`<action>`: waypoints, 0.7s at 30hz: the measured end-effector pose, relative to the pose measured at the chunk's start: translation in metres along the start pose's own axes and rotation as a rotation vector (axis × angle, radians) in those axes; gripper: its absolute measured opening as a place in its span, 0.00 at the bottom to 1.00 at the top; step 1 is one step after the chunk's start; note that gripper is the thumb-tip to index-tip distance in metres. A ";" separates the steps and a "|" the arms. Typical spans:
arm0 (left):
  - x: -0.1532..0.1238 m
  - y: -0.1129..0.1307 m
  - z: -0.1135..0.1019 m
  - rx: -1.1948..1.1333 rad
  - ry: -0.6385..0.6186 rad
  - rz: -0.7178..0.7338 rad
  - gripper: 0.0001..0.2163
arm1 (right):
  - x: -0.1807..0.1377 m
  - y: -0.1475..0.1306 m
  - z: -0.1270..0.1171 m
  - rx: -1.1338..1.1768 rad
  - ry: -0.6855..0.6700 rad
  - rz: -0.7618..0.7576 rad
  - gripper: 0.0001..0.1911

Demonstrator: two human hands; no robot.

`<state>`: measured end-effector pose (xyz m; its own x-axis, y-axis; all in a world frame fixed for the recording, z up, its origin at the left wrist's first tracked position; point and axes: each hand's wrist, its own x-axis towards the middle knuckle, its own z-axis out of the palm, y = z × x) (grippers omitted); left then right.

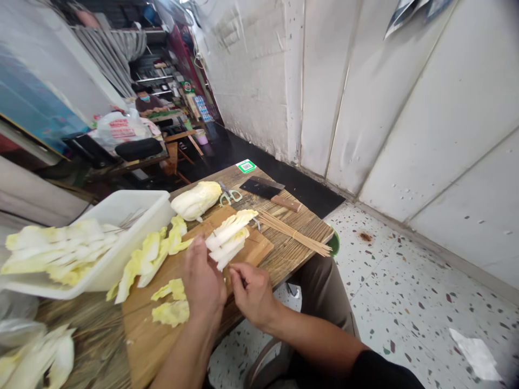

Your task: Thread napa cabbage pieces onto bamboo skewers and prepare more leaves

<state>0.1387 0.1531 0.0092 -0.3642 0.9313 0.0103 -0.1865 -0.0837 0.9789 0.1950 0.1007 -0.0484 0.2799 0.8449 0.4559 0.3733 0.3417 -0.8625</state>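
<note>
No words I could read for certain. A QR code stood on a green-and-white card (246, 166) at the far corner of the wooden table (312, 224) in front of me. Red lettering ran across the white plastic bag (140, 128) in back, too blurred for me. Print on the blue packs (203, 108) near the wall: too small, I couldn't make it out.

Bare hands (254, 292), black right sleeve (381, 370) (leaving the forearm (316, 330) uncovered), grey-brown trousers (326, 289)
</note>
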 end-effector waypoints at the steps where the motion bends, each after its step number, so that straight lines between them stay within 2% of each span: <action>1: 0.002 0.002 0.000 -0.022 0.014 -0.002 0.15 | 0.000 0.000 0.000 0.000 -0.012 -0.008 0.16; 13: 0.003 0.000 0.002 -0.095 0.001 -0.084 0.15 | -0.001 -0.004 -0.004 -0.041 -0.114 -0.039 0.16; 21: 0.006 -0.007 0.000 -0.023 0.010 -0.042 0.15 | 0.005 -0.007 -0.001 -0.048 -0.137 -0.032 0.16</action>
<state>0.1375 0.1587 0.0027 -0.3644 0.9307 -0.0327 -0.2227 -0.0530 0.9734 0.1947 0.1024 -0.0402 0.1449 0.8835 0.4455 0.4232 0.3517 -0.8350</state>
